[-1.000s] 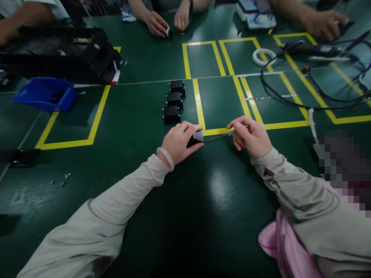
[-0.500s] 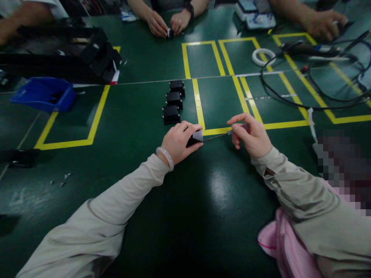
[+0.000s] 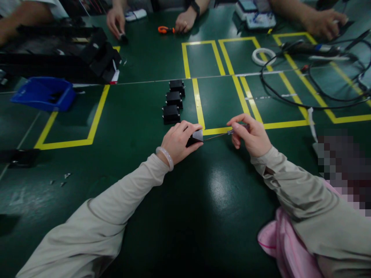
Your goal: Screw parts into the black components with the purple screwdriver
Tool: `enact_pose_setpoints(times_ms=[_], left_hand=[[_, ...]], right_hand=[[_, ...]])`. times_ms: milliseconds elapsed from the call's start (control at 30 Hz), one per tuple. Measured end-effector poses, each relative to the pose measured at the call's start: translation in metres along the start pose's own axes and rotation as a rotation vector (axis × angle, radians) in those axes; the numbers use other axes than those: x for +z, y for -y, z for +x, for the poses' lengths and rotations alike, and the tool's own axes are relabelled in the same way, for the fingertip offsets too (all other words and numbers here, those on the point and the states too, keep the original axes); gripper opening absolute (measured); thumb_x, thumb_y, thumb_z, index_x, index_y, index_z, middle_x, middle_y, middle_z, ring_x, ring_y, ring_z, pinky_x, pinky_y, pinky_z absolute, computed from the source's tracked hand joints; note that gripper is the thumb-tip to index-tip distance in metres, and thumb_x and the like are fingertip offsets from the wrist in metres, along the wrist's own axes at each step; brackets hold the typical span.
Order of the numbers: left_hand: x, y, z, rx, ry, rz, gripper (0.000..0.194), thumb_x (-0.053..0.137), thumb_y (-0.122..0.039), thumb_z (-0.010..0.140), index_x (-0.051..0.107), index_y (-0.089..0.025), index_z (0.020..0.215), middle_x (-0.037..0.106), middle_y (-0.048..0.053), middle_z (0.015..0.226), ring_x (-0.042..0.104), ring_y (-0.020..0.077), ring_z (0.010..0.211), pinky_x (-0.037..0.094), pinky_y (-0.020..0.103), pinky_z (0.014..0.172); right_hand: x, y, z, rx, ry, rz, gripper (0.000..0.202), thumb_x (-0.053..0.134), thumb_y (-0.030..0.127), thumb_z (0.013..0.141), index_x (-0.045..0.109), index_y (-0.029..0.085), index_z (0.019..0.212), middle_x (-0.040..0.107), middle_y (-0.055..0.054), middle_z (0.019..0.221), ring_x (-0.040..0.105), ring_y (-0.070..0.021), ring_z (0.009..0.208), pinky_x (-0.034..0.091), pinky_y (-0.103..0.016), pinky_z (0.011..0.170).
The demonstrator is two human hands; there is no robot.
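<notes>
Closed around a small black block [image 3: 197,136] is my left hand [image 3: 179,142], its fingers over the top and its thumb along the near side. Part of the block is hidden under the fingers. My right hand [image 3: 248,134] grips the handle of a screwdriver [image 3: 230,132], whose thin shaft points left and reaches the block's right end. Whether the tip sits on a screw is too small to tell. Just beyond my left hand, three similar black blocks [image 3: 174,99] stand in a row, with small shiny screws at their sides.
Several loose screws [image 3: 67,175] lie at the left. A blue bin [image 3: 46,94] and black housings [image 3: 95,54] stand further back. A white tape ring [image 3: 263,56] and a black cable [image 3: 286,101] occupy the right. Across the table, a co-worker's hand [image 3: 185,22] is beside an orange-handled tool [image 3: 166,29].
My hands, the block and the screwdriver look almost unmoved. Across the table, the co-worker's hands have parted, one going left with a small dark piece, and an orange-handled tool now shows.
</notes>
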State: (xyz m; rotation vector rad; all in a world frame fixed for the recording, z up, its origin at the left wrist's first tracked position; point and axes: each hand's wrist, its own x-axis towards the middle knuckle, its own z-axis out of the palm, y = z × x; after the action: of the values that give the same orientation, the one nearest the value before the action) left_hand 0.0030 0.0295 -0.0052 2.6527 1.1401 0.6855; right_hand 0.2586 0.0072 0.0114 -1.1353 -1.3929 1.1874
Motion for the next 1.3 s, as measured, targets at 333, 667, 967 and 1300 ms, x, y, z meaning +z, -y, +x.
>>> enact_pose_setpoints(times_ms=[333,667,967,1300], left_hand=[[-0.0006,0.0001,0.0001,-0.011,0.012,-0.012,0.040,0.067,-0.036,0.093,0.057,-0.019,0.128,0.065,0.010,0.117,0.062,0.0255,0.104,0.052,0.040,0.090],[-0.0008,-0.0002,0.0003,-0.012,0.010,-0.012,0.041,0.068,-0.036,0.093,0.058,-0.018,0.128,0.065,0.011,0.118,0.063,0.0259,0.105,0.052,0.041,0.091],[-0.0011,0.0001,0.0004,-0.002,0.006,-0.012,0.040,0.067,-0.037,0.094,0.057,-0.017,0.128,0.065,0.011,0.117,0.063,0.0257,0.104,0.052,0.040,0.090],[-0.0012,-0.0003,0.0007,-0.009,0.011,-0.020,0.040,0.067,-0.037,0.094,0.057,-0.018,0.128,0.065,0.011,0.117,0.063,0.0259,0.105,0.052,0.041,0.091]], right_hand=[[-0.0010,0.0005,-0.0001,-0.004,0.004,0.000,0.025,0.068,0.045,0.092,0.058,0.022,0.096,0.049,0.010,0.047,0.048,-0.0084,0.036,0.037,-0.023,0.038],[-0.0005,-0.0019,0.0015,0.002,-0.008,0.026,0.030,0.073,0.047,0.089,0.058,0.022,0.097,0.046,0.010,0.047,0.045,-0.0085,0.035,0.033,-0.023,0.035],[-0.0015,-0.0038,0.0015,0.007,-0.005,0.032,0.028,0.070,0.047,0.091,0.058,0.023,0.095,0.042,0.012,0.045,0.040,-0.0079,0.033,0.032,-0.024,0.035],[-0.0021,-0.0065,0.0015,0.012,0.004,0.013,0.029,0.065,0.052,0.094,0.059,0.023,0.092,0.034,0.013,0.041,0.036,-0.0078,0.031,0.033,-0.026,0.036]])
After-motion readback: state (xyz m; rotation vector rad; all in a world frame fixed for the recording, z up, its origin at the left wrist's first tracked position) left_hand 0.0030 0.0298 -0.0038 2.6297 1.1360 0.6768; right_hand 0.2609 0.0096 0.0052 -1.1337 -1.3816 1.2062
